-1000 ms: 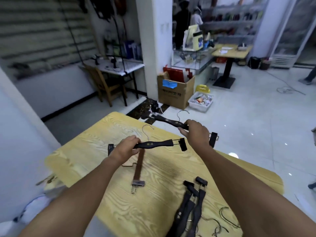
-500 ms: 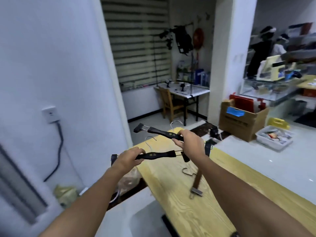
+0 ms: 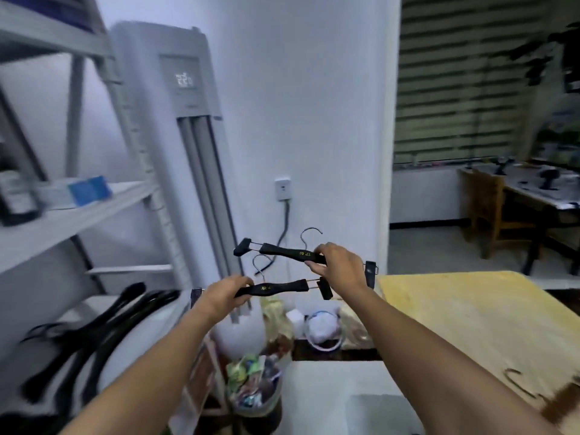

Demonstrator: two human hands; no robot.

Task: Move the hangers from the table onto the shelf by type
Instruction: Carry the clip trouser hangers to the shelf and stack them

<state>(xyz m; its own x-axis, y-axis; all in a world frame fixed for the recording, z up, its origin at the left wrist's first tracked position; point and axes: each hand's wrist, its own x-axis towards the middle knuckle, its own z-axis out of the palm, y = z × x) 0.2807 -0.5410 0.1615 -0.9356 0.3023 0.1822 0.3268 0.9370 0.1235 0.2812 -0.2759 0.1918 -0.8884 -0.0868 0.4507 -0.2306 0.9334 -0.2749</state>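
Probably plastic, blk clip hangers (image 3: 293, 253): L hand (image 3: 224, 293), R hand (image 3: 337, 265).

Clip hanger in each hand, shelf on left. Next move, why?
Probably carry both left toward the black hangers heaped low on the shelf. The left hand grips the lower clip hanger, the right hand the upper clip hanger, both off the table; the heap's type is blurred.

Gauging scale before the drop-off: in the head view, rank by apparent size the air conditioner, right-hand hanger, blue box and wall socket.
1. Air conditioner
2. Hanger in the right hand: longer than the box, but thin and nearer the camera, so unsure
3. Blue box, blurred
4. Wall socket
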